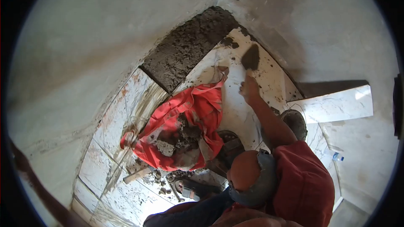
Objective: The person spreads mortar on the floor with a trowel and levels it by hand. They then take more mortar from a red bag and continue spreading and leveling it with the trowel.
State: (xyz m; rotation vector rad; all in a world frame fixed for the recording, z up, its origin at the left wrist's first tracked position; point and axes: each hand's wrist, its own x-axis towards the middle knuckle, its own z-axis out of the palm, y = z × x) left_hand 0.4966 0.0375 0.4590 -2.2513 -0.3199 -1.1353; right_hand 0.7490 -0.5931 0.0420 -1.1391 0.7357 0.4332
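My right hand (pixel 251 88) is closed around the handle end of a pointing trowel. The trowel's dark, mortar-coated blade (pixel 251 57) is over the white marbled tiles (pixel 240 75) near the right wall. At the left edge, my left hand (pixel 20 159) is by the grey wall (pixel 54 101); its fingers are too dark and cut off to read. Between my arms, a red cloth sack (pixel 198 101) with straps lies spread on the floor, holding clumps of grey mortar (pixel 189 130). Rough wet mortar (pixel 193 38) fills the untiled strip in the corner.
A white tile piece (pixel 336 104) leans out by the right wall. A dark round object with a thin wire (pixel 294 122) stands beside my arm. A wooden handle (pixel 138 175) lies among mortar crumbs. A plastic bottle (pixel 336 156) is at the right. My sandaled foot (pixel 193 189) is below the sack.
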